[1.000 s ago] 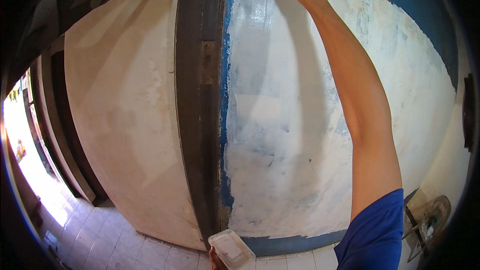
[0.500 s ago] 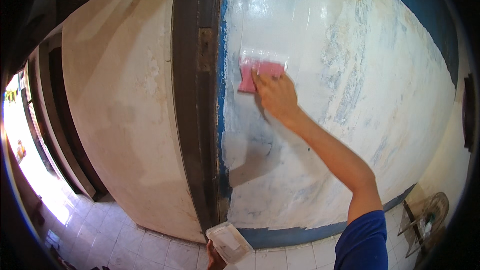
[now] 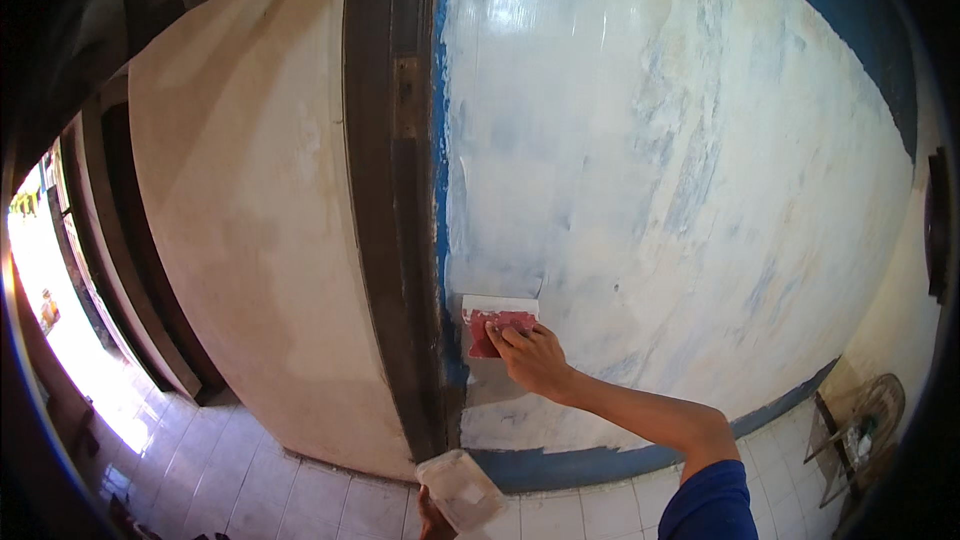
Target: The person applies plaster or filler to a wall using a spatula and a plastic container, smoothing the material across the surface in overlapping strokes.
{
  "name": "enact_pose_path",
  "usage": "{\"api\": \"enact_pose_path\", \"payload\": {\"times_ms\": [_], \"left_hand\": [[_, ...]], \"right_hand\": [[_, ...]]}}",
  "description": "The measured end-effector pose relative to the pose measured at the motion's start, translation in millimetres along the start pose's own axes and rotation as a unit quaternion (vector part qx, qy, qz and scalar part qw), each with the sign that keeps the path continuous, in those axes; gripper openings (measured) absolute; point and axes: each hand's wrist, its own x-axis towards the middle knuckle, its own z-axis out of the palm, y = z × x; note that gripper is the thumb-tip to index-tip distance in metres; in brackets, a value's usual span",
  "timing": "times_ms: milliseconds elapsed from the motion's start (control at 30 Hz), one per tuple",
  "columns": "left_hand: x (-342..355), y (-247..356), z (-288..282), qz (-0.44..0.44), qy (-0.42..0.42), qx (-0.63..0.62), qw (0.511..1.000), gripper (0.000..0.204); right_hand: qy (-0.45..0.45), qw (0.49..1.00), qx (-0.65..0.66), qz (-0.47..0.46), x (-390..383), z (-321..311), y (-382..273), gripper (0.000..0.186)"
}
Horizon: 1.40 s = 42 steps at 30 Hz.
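My right hand [image 3: 535, 360] grips a wide putty knife [image 3: 490, 330] with a red handle and a pale blade. Its blade rests against the lower left part of a wall [image 3: 600, 190] coated in streaky white filler over blue paint. At the bottom, my left hand [image 3: 432, 520] holds a shallow whitish plastic container [image 3: 462, 490] by its left side, close to the foot of the wall. Most of that hand is hidden below the lower edge.
A dark wooden door frame [image 3: 395, 220] borders the coated wall, with a plain beige wall [image 3: 250, 210] left of it. A bright open doorway [image 3: 80, 310] is at far left. A chair [image 3: 865, 430] stands at right on the tiled floor [image 3: 240, 460].
My right hand has drawn the putty knife down the wall, from about mid-height to near the bottom left. The left hand and container have barely moved.
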Motion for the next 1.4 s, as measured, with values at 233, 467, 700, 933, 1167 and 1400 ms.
{"api": "enact_pose_path", "payload": {"times_ms": [233,467,700,933,1167,1400], "left_hand": [[10.3,-4.1,23.0,0.067,0.045,-0.028,0.996,0.075],[29.5,-15.9,34.9,0.043,0.038,-0.021,0.998,0.075],[36.4,-20.9,26.2,0.026,0.037,-0.015,0.999,0.075],[46.0,-31.7,-3.6,0.007,0.032,0.006,0.999,0.075],[28.0,-29.6,37.6,-0.002,-0.009,0.066,0.998,0.074],[15.4,-35.8,31.5,-0.032,-0.030,0.048,0.998,0.074]], "right_hand": [[0.189,0.967,-0.168,0.020,183.7,-163.4,145.5,0.038],[0.190,0.911,-0.353,0.096,320.4,-278.6,278.7,0.046],[0.200,0.925,-0.320,0.047,279.7,-232.5,287.8,0.048],[0.093,0.968,-0.228,0.045,168.0,-146.0,210.2,0.053],[0.080,0.983,-0.165,0.001,36.2,-50.9,120.2,0.055],[-0.001,0.992,-0.123,0.017,-74.2,17.7,40.0,0.058]]}}
